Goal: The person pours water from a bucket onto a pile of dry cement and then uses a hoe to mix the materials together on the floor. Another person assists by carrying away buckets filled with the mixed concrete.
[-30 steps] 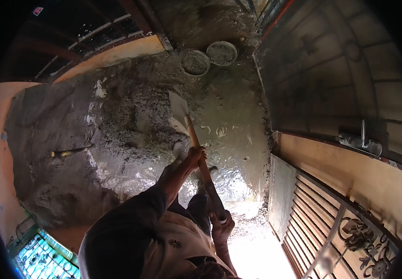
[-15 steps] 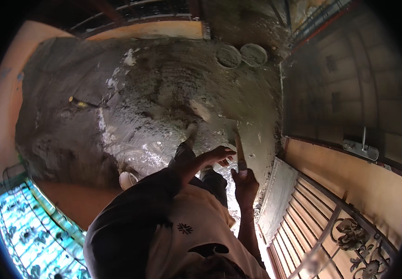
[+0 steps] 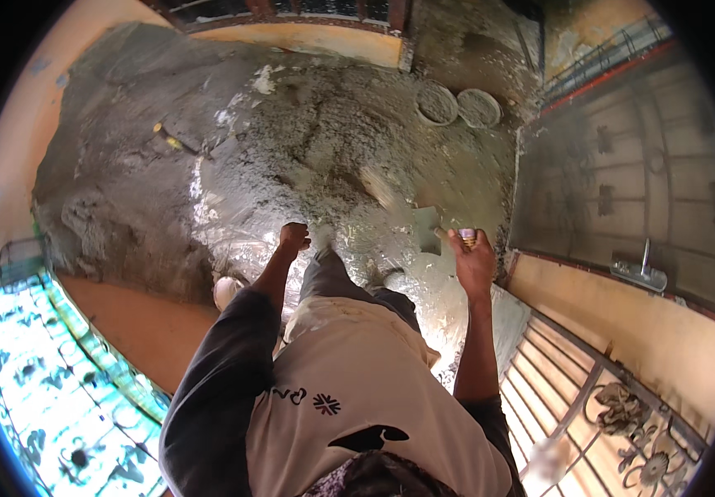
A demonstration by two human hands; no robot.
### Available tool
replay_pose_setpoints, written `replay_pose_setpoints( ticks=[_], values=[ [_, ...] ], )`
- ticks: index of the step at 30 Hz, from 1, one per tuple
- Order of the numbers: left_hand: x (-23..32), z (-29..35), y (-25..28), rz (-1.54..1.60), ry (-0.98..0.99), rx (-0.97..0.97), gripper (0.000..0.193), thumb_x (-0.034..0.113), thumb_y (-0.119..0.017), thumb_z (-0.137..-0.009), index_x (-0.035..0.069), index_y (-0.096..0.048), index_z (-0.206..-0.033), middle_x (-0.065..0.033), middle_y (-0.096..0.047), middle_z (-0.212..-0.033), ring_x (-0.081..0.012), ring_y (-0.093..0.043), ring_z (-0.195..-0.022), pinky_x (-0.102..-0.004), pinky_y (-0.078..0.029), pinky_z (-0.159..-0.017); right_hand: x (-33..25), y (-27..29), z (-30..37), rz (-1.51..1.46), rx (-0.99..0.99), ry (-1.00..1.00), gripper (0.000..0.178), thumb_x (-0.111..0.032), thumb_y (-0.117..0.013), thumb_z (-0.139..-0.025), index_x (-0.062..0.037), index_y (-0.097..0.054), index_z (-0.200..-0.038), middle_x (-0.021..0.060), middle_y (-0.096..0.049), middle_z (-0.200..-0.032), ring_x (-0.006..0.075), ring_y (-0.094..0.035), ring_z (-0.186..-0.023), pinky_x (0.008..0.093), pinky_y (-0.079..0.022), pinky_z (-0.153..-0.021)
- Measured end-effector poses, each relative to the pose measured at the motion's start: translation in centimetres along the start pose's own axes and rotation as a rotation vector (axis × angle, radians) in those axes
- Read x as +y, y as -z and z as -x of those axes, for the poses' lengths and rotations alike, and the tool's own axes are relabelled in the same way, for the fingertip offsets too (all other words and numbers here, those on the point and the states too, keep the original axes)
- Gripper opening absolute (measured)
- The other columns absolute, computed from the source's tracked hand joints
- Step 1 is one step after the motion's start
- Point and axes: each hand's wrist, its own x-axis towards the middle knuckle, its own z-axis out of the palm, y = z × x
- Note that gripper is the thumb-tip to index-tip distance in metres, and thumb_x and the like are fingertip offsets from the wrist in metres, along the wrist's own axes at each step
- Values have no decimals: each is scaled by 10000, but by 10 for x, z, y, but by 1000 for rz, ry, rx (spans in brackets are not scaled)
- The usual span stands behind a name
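A wide heap of wet grey mortar [image 3: 291, 157] covers the floor in front of me. My right hand [image 3: 473, 261] is shut on the end of a long-handled tool [image 3: 423, 228], whose blurred shaft and blade reach up and left over the mortar. My left hand [image 3: 293, 238] is a closed fist just above my left knee, off the handle, with nothing visible in it. My grey trouser legs stand at the heap's near edge.
Two round pans [image 3: 438, 103] [image 3: 479, 108] sit at the far edge of the mortar. A small yellow-handled tool [image 3: 167, 139] lies on the heap's left. A metal gate [image 3: 622, 190] stands to the right, an ornate grille [image 3: 614, 406] lower right, orange walls around.
My left hand has come off the wooden handle and drawn back to my knee. My right hand has swung the tool to the right. My view has tilted further forward.
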Motion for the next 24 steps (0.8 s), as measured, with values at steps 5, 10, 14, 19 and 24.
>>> replay_pose_setpoints(
  ticks=[5, 10, 14, 19, 24],
  values=[
    [25, 20, -54, -41, 24, -403, 293, 298, -580, -917, 82, -562, -1115, -66, -622, -917, -189, -630, -665, -349, -543, -592, -32, -46, 13, -82, -38, 13, 434, -416, -709, -812, -33, -575, -967, 188, -668, -819, 357, -657, -754, 432, -499, -668],
    [21, 96, -151, -243, 187, -776, 602, 599, -462, -920, 82, -546, -1216, -100, -629, -1089, -219, -652, -855, -397, -547, -719, -85, -81, 76, -164, -83, -181, 406, -298, -733, -794, -39, -581, -1068, 206, -653, -805, 370, -663, -770, 406, -506, -642],
    [18, 116, -170, 127, 520, -960, 680, 681, -424, -883, 60, -533, -1136, -124, -626, -1014, -255, -641, -899, -434, -542, -772, -117, -76, 118, -311, -72, -310, 399, -275, -743, -791, -30, -582, -1060, 192, -644, -771, 292, -660, -709, 377, -508, -617],
    [-21, 41, -159, 506, 422, -775, 428, 460, -558, -927, 40, -507, -989, -137, -598, -860, -297, -623, -791, -413, -557, -706, -108, -49, 149, -697, -56, -527, 375, -268, -757, -793, 1, -581, -987, 57, -600, -705, 124, -534, -619, 304, -464, -565],
    [-63, -34, -148, 773, 603, -545, 320, 350, -589, -925, 51, -524, -830, -76, -552, -728, -222, -574, -631, -356, -552, -636, -7, -56, 209, -748, 100, -608, 388, -359, -637, -885, 14, -594, -985, 57, -605, -779, 139, -580, -663, 299, -461, -522]
  ],
)
